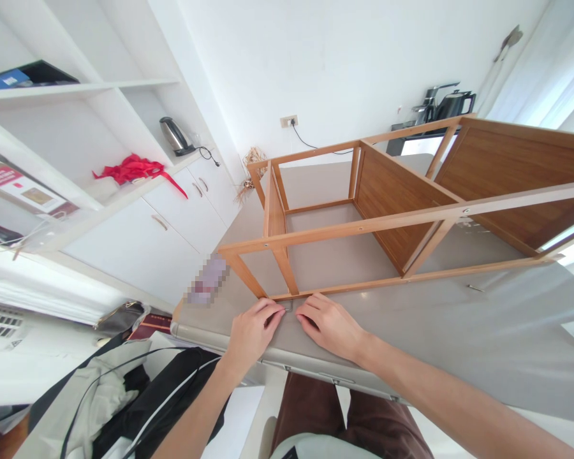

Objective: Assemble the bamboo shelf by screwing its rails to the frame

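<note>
A wooden shelf frame (pixel 363 223) lies on its side on a grey table (pixel 459 331), with brown panels toward the right. My left hand (pixel 254 329) and my right hand (pixel 326 325) rest on the table at the frame's near bottom rail. Their curled fingertips meet around a small metal piece (pixel 287 306) by the rail. Both pinch at it; what exactly it is I cannot make out.
White cabinets and shelves (pixel 124 191) stand at the left with a kettle (pixel 175 136) and red cloth (pixel 134 169). A bag and clothing (pixel 115 382) lie at lower left. A small screw (pixel 475 289) lies on the table at right. A dark appliance (pixel 447 102) stands at the back.
</note>
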A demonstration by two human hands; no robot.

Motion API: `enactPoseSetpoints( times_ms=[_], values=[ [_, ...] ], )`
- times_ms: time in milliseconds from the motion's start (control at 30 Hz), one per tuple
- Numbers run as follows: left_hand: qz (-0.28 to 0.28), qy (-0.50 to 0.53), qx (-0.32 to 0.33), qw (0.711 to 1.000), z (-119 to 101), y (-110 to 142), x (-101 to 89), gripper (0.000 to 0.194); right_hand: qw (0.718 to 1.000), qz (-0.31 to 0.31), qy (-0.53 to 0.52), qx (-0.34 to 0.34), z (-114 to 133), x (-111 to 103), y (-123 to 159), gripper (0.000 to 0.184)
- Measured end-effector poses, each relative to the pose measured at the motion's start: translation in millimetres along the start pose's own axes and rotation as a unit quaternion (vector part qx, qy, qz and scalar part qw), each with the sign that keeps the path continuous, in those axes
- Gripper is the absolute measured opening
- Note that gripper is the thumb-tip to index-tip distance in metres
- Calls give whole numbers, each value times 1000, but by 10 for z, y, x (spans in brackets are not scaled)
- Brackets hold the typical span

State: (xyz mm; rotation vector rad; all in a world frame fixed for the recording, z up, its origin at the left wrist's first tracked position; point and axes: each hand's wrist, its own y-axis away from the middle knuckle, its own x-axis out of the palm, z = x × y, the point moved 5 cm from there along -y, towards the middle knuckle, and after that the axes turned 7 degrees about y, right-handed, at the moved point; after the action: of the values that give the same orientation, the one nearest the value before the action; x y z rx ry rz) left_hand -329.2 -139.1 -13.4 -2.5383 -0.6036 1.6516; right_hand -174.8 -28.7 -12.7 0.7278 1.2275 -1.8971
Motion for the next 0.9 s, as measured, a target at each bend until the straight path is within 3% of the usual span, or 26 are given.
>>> enactPoseSetpoints(
  times_ms=[633, 900],
  values=[
    [-15, -5, -41, 999, -73, -22, -22, 15, 1000, 4, -1, 2, -11, 7, 4, 18],
    [-51, 59, -38, 996, -104, -39, -13, 12, 1000, 0, -3, 0, -12, 15, 12, 18]
  ],
)
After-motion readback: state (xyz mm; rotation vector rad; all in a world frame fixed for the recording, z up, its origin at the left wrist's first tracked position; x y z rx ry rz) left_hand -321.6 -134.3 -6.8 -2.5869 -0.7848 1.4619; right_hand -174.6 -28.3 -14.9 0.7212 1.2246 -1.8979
